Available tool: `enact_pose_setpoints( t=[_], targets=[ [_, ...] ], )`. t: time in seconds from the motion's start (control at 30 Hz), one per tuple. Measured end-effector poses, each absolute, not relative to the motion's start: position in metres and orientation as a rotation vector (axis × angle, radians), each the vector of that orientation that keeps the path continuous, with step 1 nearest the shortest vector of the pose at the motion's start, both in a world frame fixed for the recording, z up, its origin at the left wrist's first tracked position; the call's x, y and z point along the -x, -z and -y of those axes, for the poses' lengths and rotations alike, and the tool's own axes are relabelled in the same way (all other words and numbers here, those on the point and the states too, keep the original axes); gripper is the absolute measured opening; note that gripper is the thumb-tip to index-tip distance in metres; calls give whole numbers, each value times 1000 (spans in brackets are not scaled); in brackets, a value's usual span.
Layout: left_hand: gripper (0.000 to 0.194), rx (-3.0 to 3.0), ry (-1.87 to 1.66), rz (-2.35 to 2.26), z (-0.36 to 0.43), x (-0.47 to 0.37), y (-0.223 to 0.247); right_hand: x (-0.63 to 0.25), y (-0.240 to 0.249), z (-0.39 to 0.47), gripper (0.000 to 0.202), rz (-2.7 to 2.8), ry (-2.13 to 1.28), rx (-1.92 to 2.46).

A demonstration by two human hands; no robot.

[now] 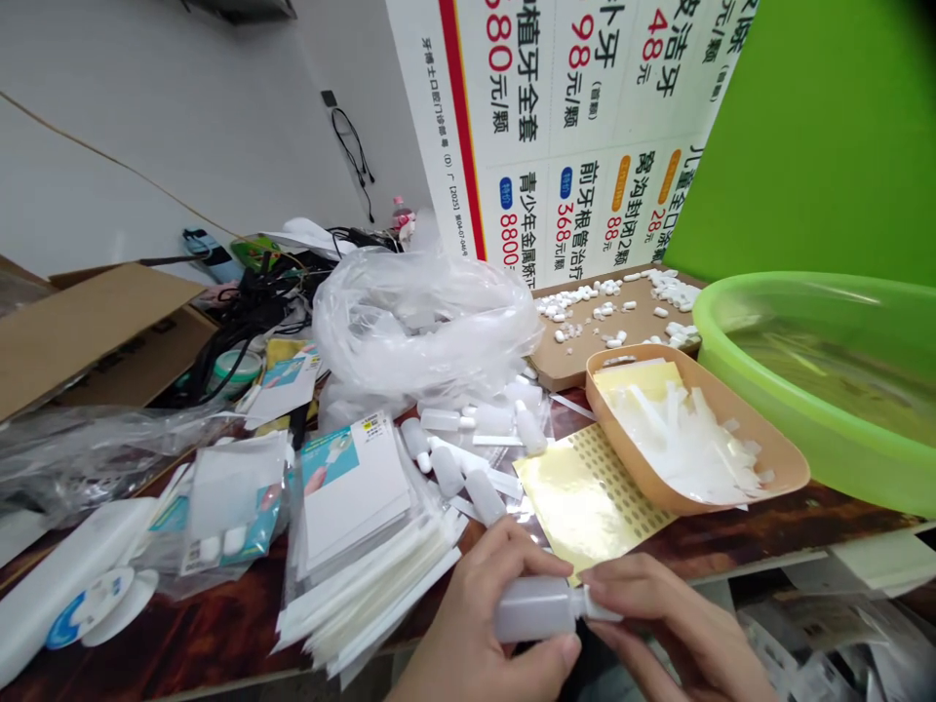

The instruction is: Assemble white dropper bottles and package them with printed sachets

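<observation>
A translucent white plastic bottle (535, 609) lies sideways between my hands at the bottom centre. My left hand (483, 614) is wrapped round its body. The fingers of my right hand (665, 619) pinch the white pointed cap (601, 606) at the bottle's neck. Just beyond my hands a gold sticker sheet (577, 497) with rows of small dots lies on the dark table. Several similar small bottles (484, 495) lie in a heap behind my left hand.
Printed cards (358, 497) and strips are stacked at centre left. An orange tray (786, 478) holds clear pieces, beside a green basin (840, 429). A clear bag (424, 322), a cardboard piece (577, 366) with white caps, and an open carton (80, 336) stand farther back.
</observation>
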State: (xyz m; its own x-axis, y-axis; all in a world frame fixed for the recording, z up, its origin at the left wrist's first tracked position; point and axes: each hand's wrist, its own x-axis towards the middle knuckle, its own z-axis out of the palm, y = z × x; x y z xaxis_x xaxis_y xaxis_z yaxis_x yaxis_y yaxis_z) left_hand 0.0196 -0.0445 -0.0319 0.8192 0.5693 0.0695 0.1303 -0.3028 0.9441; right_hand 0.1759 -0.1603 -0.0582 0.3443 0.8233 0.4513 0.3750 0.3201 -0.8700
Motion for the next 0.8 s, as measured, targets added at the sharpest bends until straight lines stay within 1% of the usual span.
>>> enact_pose_setpoints(
  t=[0.07,0.13,0.23,0.27,0.33,0.4,0.47,0.53,0.6,0.7,0.8],
  targets=[
    [22,-1822,-487,-548,43,-15,36,-171,61,156,16,1231,-496,1283],
    [15,-1763,-525,-500,42,-10,41,-166,68,157,1,1091,-690,1290],
    [21,-1659,-594,-379,44,-5,50,-160,78,163,17,885,-1038,1274],
    [22,-1618,-605,-372,45,-4,52,-158,78,165,20,855,-1114,1263],
    [24,-1490,-604,-403,49,-2,55,-156,76,166,19,846,-1163,1220],
    [27,-1328,-612,-444,53,0,55,-155,68,163,14,888,-1084,1179],
    [28,-1234,-634,-511,56,2,53,-154,56,158,6,1025,-885,1190],
    [29,-1219,-650,-574,56,6,51,-154,44,152,16,1222,-644,1242],
    [30,-1215,-637,-601,54,9,49,-155,36,147,25,1411,-480,1266],
    [31,-1218,-625,-594,51,13,51,-159,34,145,27,1599,-405,1243],
    [31,-1238,-641,-577,49,16,55,-161,37,147,25,1677,-379,1229]
  ],
)
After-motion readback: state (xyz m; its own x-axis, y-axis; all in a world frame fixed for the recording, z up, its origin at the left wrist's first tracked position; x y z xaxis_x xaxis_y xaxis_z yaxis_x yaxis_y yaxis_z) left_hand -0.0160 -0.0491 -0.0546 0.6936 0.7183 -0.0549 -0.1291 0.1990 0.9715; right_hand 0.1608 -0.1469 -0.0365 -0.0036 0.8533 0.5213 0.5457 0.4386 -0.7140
